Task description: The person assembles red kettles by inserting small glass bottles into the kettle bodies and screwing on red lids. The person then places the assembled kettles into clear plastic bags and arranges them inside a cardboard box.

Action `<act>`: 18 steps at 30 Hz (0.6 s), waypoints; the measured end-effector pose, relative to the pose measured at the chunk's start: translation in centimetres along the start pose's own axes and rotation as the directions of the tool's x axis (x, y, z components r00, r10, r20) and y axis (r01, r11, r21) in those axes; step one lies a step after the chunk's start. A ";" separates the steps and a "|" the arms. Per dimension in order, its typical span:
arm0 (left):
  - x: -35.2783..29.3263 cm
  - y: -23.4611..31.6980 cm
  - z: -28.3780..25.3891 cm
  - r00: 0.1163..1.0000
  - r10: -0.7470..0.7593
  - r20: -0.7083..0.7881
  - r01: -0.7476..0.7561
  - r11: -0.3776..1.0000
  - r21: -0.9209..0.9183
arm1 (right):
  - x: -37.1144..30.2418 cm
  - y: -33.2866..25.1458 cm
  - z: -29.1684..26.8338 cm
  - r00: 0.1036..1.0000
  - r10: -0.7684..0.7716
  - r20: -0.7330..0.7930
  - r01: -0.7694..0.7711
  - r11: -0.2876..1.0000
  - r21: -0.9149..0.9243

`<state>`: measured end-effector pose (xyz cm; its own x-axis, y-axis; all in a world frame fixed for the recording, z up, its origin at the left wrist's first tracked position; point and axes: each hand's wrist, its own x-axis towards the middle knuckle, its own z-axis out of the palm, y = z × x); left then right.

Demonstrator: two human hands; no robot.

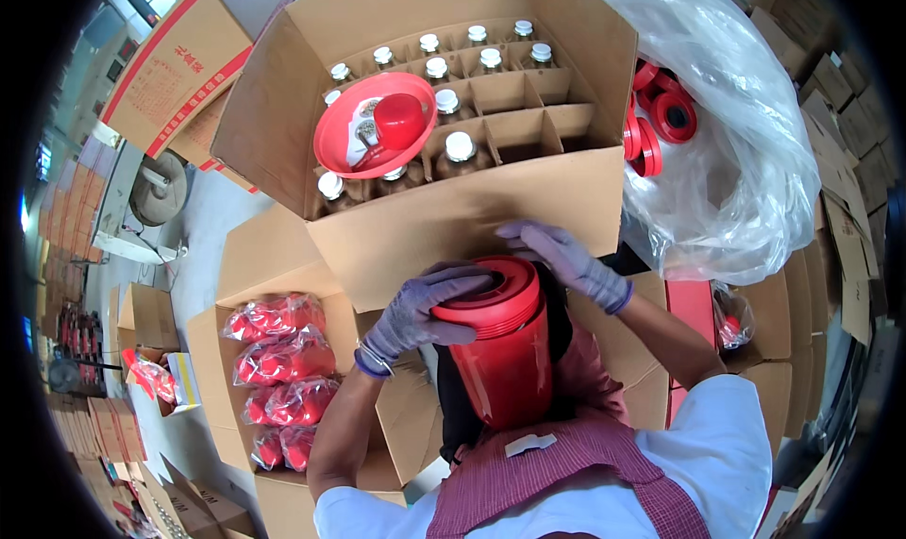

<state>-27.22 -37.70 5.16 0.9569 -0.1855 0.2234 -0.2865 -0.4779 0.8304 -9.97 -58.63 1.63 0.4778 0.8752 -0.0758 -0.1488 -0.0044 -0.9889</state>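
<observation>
A tall red jug-like container (510, 378) stands upright at my lap, with a round red lid (514, 277) on its top and thread-like ridges under the lid's rim. My left hand (420, 314), in a grey-purple glove, is closed round the lid's left side. My right hand (571, 259), gloved alike, is beside the lid at the upper right, its fingers stretched out and holding nothing. Just beyond both hands stands a large open carton (453, 213). Cardboard dividers in it hold several bottles (460, 152) with white caps. On these rests a red bowl (326, 143) with a red cup (399, 121) in it.
A clear plastic bag (746, 209) with several red rings or lids (673, 116) lies right of the carton. At the left, an open box (222, 350) holds red items in clear wrapping (293, 355). A printed carton (175, 76) and a round grey stand (159, 190) are farther left.
</observation>
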 end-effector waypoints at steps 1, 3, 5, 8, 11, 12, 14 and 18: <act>-0.1 0.0 0.1 0.999 -0.021 0.027 0.022 0.999 -0.045 | -0.2 -0.2 1.5 0.988 -0.152 0.017 0.152 0.988 -0.033; -0.5 -1.0 0.5 0.998 -0.015 0.064 0.020 0.997 -0.071 | -0.7 0.0 2.8 0.960 -0.271 0.066 0.278 0.948 -0.154; -1.0 -1.5 1.0 0.998 -0.005 0.067 0.013 0.992 -0.127 | -0.8 1.0 3.7 0.946 -0.306 0.106 0.322 0.924 -0.206; -1.3 -1.3 1.3 0.994 0.082 0.069 -0.073 0.990 -0.125 | -0.7 3.4 4.0 0.971 -0.235 0.042 0.236 0.972 -0.013; -1.7 0.5 2.7 1.000 0.022 0.009 -0.022 1.000 0.008 | -1.1 3.7 3.4 0.956 -0.286 0.063 0.290 0.954 -0.068; -1.8 0.2 3.4 0.994 -0.074 -0.084 0.061 0.987 -0.151 | -1.6 3.4 3.5 0.960 -0.279 0.036 0.282 0.954 -0.106; -1.8 -1.4 4.8 0.925 -0.295 -0.239 0.162 0.876 -0.454 | -2.6 0.7 3.9 0.885 -0.459 0.080 0.455 0.815 -0.359; -0.7 -4.1 9.8 0.865 -0.409 -0.289 0.085 0.689 -0.720 | -9.7 -5.7 4.5 0.803 -0.477 0.357 0.557 0.390 -0.733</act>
<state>-27.15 -44.08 -3.39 0.9590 0.2833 0.0011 -0.0816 0.2727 0.9586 -17.67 -64.90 8.56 0.1460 0.8778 0.4563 0.8428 0.1311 -0.5220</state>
